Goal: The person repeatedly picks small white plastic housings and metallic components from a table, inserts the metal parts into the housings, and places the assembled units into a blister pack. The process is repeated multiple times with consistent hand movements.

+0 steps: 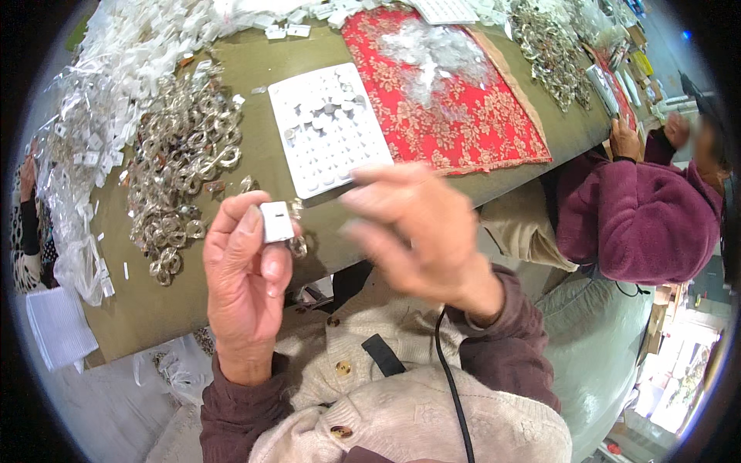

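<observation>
My left hand (243,289) pinches a small white card (277,222) with a dark slot between thumb and fingers. A shiny, clear looped piece (299,245) shows just behind the card; whether it is joined to the card I cannot tell. To the right, my right hand (428,239) is raised with its thumb and fingers apart, blurred by motion and with nothing visible in it. Beyond both hands lies a white tray (297,86) with rows of small raised bumps and several grey round pieces (328,109) toward its far half.
Clear ring-like pieces (185,139) are heaped at left, beside white cards and plastic bags (147,38). A red floral cloth (502,131) carries a pile of clear film bits (432,58). A co-worker in maroon fleece (625,216) sits at right; another person's hand (28,179) shows far left.
</observation>
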